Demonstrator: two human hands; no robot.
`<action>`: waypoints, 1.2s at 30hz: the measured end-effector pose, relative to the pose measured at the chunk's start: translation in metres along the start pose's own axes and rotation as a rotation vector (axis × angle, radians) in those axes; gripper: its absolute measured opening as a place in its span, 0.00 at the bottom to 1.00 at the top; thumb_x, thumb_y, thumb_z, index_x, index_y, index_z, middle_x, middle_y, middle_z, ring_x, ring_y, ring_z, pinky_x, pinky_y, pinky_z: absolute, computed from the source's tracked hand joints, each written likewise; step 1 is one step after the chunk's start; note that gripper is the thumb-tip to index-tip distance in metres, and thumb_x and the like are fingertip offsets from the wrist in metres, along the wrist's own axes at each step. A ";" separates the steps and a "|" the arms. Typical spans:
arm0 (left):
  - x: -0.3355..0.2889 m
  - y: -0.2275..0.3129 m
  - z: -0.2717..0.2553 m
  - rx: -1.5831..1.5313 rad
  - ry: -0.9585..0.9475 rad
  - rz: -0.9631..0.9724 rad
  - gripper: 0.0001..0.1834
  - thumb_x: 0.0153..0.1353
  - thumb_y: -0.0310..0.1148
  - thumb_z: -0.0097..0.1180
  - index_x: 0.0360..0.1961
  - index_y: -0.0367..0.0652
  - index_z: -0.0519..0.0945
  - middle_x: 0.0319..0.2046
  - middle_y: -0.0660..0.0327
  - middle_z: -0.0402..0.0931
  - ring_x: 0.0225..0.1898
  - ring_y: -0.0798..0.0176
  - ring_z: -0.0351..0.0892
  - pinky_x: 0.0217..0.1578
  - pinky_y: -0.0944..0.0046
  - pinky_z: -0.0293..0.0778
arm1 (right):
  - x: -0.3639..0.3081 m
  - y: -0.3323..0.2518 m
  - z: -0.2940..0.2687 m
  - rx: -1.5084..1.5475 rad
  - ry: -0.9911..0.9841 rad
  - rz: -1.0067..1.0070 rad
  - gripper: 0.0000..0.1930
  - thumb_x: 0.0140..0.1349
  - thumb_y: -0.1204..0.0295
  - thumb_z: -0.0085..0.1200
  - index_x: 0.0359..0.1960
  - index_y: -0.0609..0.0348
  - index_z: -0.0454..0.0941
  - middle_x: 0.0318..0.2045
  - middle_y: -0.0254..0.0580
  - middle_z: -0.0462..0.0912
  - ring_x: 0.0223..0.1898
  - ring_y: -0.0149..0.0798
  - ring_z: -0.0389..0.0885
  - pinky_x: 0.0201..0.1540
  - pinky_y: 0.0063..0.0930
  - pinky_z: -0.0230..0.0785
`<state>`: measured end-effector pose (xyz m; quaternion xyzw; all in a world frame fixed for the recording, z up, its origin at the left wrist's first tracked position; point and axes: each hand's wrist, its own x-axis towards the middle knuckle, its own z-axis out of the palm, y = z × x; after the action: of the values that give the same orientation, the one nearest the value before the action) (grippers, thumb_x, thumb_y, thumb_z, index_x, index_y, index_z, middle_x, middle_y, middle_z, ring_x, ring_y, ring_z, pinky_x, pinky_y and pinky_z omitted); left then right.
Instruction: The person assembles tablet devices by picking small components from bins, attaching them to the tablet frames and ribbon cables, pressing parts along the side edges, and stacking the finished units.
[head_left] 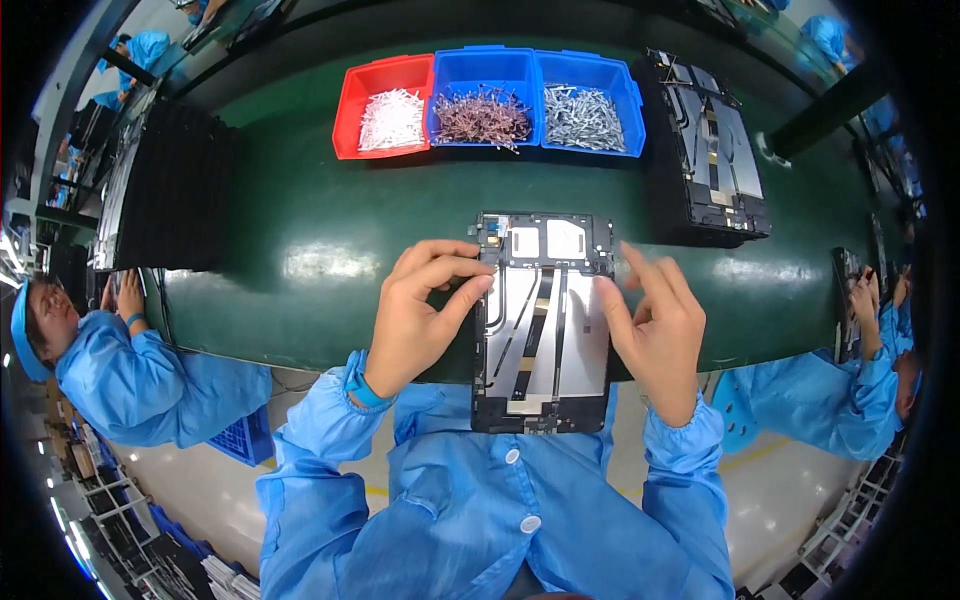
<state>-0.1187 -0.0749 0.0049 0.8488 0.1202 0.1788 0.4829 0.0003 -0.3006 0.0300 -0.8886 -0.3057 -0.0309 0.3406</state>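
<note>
An opened tablet (587, 340), black-framed with silver panels, dark cables and two white squares at its far end, lies in front of me, its near end reaching over the table edge. My left hand (425, 310) is at its upper left edge, thumb and forefinger closed together there; whether a small part sits between them is too small to tell. On the opposite edge rests the thumb of my right hand (657, 325), whose forefinger stands apart from it, pointing up beside the tablet's far right corner. No object shows between those fingers.
Beyond the tablet stand a red bin (347, 110) of white pieces, a blue bin (485, 68) of brownish ones and another blue bin (625, 95) of silvery ones. Stacked tablets (735, 150) stand right, a tall dark stack (175, 190) left. Co-workers sit on both sides.
</note>
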 end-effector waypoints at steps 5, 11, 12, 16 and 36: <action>-0.005 0.000 0.001 -0.369 -0.037 -0.017 0.09 0.57 0.21 0.67 0.40 0.39 0.88 0.36 0.59 0.79 0.41 0.66 0.79 0.39 0.69 0.74 | 0.012 -0.034 0.017 0.604 -0.334 -0.165 0.24 0.59 0.70 0.67 0.56 0.64 0.77 0.46 0.49 0.83 0.19 0.31 0.80 0.22 0.25 0.71; -0.011 0.001 -0.001 -0.098 0.083 0.172 0.10 0.54 0.19 0.68 0.38 0.41 0.88 0.34 0.59 0.79 0.36 0.64 0.80 0.36 0.67 0.76 | 0.010 -0.032 0.042 0.631 -0.319 -0.181 0.10 0.60 0.73 0.65 0.42 0.61 0.84 0.30 0.40 0.84 0.20 0.32 0.81 0.22 0.25 0.71; -0.011 0.002 -0.002 -0.096 0.082 0.169 0.10 0.54 0.19 0.68 0.38 0.41 0.88 0.34 0.59 0.79 0.36 0.64 0.80 0.36 0.67 0.76 | 0.010 -0.033 0.042 0.593 -0.269 -0.201 0.08 0.59 0.74 0.65 0.39 0.60 0.84 0.28 0.38 0.83 0.20 0.33 0.81 0.22 0.26 0.71; -0.013 0.002 -0.001 0.095 0.115 0.293 0.13 0.51 0.17 0.68 0.38 0.41 0.87 0.34 0.59 0.77 0.33 0.62 0.79 0.33 0.64 0.75 | 0.012 -0.036 0.046 0.551 -0.170 -0.266 0.05 0.56 0.77 0.64 0.34 0.58 0.83 0.26 0.37 0.80 0.21 0.35 0.80 0.22 0.29 0.71; 0.011 -0.026 -0.012 -0.450 -0.207 -0.574 0.13 0.67 0.28 0.59 0.49 0.32 0.76 0.34 0.62 0.79 0.22 0.76 0.74 0.18 0.75 0.70 | 0.034 -0.015 0.087 0.389 -0.253 -0.392 0.04 0.58 0.76 0.60 0.31 0.61 0.77 0.28 0.42 0.76 0.24 0.47 0.80 0.25 0.37 0.73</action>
<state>-0.1146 -0.0477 -0.0097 0.6668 0.2612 -0.0285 0.6974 0.0063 -0.2195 -0.0189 -0.7274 -0.5116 0.0743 0.4513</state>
